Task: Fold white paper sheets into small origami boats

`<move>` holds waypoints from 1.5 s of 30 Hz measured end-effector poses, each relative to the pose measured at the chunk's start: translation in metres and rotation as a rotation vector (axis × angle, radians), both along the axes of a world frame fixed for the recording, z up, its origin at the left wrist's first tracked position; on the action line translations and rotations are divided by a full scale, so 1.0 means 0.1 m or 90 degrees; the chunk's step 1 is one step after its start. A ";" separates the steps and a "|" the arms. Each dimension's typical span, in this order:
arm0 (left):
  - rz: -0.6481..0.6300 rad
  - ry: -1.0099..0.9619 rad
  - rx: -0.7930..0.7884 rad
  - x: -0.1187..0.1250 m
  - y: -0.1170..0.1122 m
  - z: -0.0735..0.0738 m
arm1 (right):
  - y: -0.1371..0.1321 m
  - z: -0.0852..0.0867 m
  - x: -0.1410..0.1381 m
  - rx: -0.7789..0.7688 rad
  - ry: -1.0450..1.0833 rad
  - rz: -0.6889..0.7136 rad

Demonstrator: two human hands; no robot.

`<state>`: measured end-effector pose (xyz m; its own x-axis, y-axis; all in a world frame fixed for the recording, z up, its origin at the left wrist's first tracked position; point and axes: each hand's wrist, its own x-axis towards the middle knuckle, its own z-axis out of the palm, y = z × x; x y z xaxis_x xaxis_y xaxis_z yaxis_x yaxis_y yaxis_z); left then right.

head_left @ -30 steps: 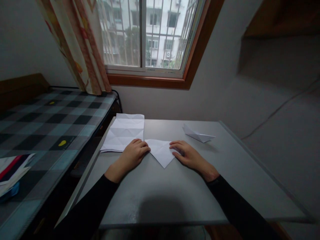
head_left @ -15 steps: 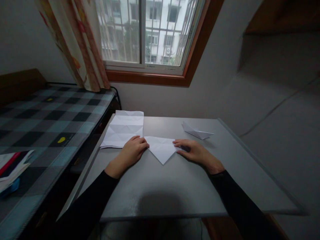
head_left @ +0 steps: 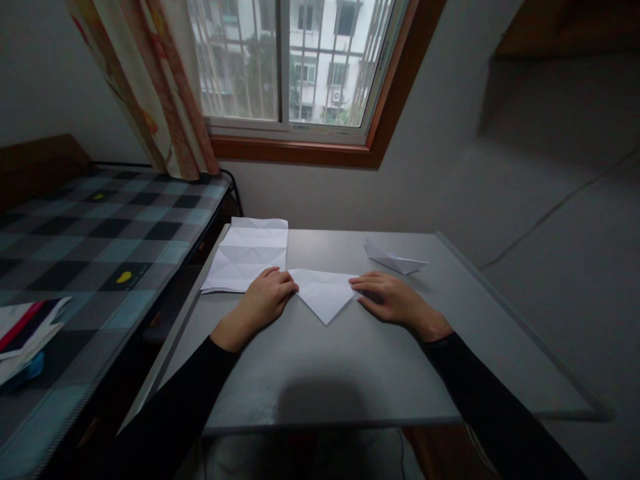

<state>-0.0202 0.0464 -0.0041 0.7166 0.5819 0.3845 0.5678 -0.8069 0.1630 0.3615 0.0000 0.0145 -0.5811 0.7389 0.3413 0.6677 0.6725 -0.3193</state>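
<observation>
A white sheet folded into a triangle (head_left: pixel 324 297) lies on the grey table (head_left: pixel 350 373), its point toward me. My left hand (head_left: pixel 265 300) rests with curled fingers on the triangle's left corner. My right hand (head_left: pixel 390 299) lies on the table with its fingertips on the right corner, fingers stretched and close together. Both arms wear black sleeves.
A creased open sheet (head_left: pixel 247 257) lies at the table's back left, partly over the edge. A small folded paper piece (head_left: pixel 393 259) sits at the back right. A bed with a checked cover (head_left: pixel 90 240) stands left of the table; a window and curtain (head_left: pixel 150 87) are behind.
My right hand slid outward along the triangle's top edge to its right corner. My left hand stayed at the left corner. The view tilted slightly.
</observation>
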 end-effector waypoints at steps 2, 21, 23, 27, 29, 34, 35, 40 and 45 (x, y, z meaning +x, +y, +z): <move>0.001 -0.001 0.002 0.00 0.00 -0.01 | -0.01 0.01 0.03 -0.011 -0.005 0.005; 0.010 0.019 -0.004 0.01 0.00 0.00 | 0.01 -0.10 0.02 0.089 -0.023 -0.030; 0.011 0.019 -0.007 0.01 0.00 0.00 | 0.01 -0.10 0.02 0.101 -0.022 -0.026; 0.007 0.013 -0.013 0.01 0.00 0.00 | 0.01 -0.10 0.03 0.119 -0.029 -0.004; 0.005 0.009 -0.013 0.01 0.01 -0.01 | 0.01 -0.10 0.03 0.115 -0.030 0.001; 0.009 0.009 -0.003 0.02 0.01 0.00 | 0.01 -0.10 0.01 0.080 -0.016 -0.016; 0.010 0.009 -0.002 0.02 0.01 0.00 | 0.01 -0.09 0.00 0.077 -0.012 -0.020; 0.014 0.009 -0.001 0.03 0.00 0.01 | 0.00 -0.06 -0.05 0.078 -0.024 -0.048; 0.014 0.014 -0.007 0.02 0.00 0.01 | 0.01 -0.05 -0.06 0.063 -0.032 -0.055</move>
